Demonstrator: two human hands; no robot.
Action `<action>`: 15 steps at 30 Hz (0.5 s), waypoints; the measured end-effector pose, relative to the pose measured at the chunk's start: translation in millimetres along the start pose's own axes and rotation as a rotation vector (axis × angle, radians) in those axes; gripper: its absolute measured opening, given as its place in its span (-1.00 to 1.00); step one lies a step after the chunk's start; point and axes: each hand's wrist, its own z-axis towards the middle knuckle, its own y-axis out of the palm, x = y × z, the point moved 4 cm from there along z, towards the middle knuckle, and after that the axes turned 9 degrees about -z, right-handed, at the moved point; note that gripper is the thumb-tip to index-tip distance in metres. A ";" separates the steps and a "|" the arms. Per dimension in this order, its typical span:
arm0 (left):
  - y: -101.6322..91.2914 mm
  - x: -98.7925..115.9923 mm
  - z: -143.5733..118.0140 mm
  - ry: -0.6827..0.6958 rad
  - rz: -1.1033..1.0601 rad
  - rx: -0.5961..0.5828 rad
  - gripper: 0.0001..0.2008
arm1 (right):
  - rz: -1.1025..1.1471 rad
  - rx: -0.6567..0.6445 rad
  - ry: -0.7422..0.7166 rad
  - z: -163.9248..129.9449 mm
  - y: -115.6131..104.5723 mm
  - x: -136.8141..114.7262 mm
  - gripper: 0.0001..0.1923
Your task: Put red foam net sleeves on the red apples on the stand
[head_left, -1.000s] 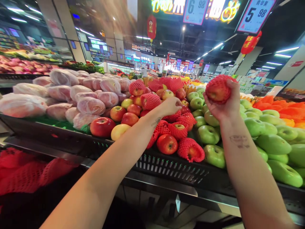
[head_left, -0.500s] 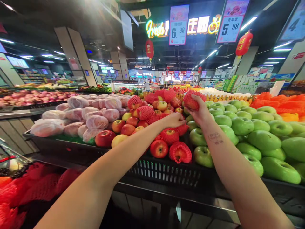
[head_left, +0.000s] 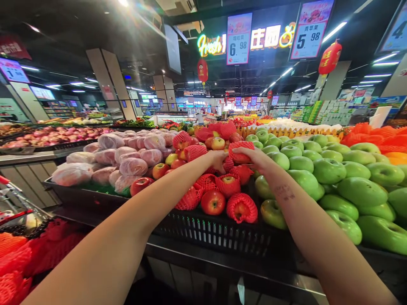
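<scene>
Behind the crate edge (head_left: 219, 235), the right hand (head_left: 255, 158) holds a netted apple (head_left: 241, 146), the left hand (head_left: 219, 160) unclear.

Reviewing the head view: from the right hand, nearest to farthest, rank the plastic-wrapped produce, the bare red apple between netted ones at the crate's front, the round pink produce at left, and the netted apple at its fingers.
From the right hand:
1. Netted apple, touching its fingers
2. Bare red apple, front edge
3. Plastic-wrapped produce, left
4. Round pink produce, far left, separate stand
</scene>
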 end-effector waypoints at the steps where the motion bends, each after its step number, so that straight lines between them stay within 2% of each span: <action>1: -0.8 -1.1 -1.4 -0.060 0.032 0.020 0.04 | -0.038 0.014 0.033 -0.3 -1.9 1.1 -0.50; 3: -3.2 -2.1 -3.8 -0.181 0.092 0.073 0.14 | -0.099 0.052 0.082 -0.4 -6.5 3.0 -0.49; 5: -4.0 -0.6 -4.3 -0.241 0.116 0.100 0.21 | -0.121 0.089 0.098 -0.3 -10.1 3.9 -0.52; 8: -0.9 6.1 0.4 -0.170 0.123 0.026 0.22 | -0.110 0.125 0.082 0.1 -12.4 4.2 -0.58; 10: -1.6 10.4 4.4 -0.098 0.096 -0.017 0.11 | -0.065 0.139 0.028 1.4 -12.1 2.5 -0.60; 15: -15.4 20.2 7.7 -0.013 -0.172 0.030 -0.48 | 0.166 0.197 -0.156 9.5 -11.2 -2.8 -0.56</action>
